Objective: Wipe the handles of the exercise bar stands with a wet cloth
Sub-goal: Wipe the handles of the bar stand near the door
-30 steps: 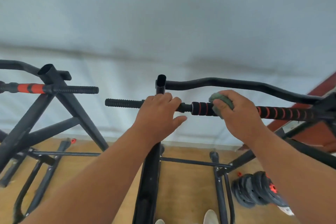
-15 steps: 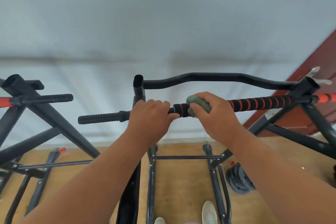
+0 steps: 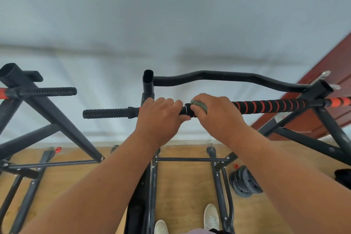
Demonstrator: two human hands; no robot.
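Observation:
A black bar stand's horizontal handle [image 3: 266, 106], padded in black with red spiral stripes, runs across the middle of the view. My right hand [image 3: 218, 116] presses a green cloth [image 3: 199, 105] around the left end of that padding. My left hand [image 3: 159, 118] grips the same bar just left of the cloth, beside the upright post [image 3: 148, 83]. A black ribbed end grip [image 3: 106, 113] sticks out past my left hand. The two hands almost touch. Most of the cloth is hidden under my fingers.
A second black stand [image 3: 38, 104] with a ribbed grip [image 3: 57, 91] stands at the left. A curved black bar [image 3: 218, 76] runs behind the handle. Weight plates [image 3: 245, 181] lie on the wooden floor at the right, near a red door [image 3: 322, 89]. My shoes [image 3: 210, 216] show below.
My right hand has slid the cloth leftward along the striped handle, close up against my left hand. The view has shifted to the right.

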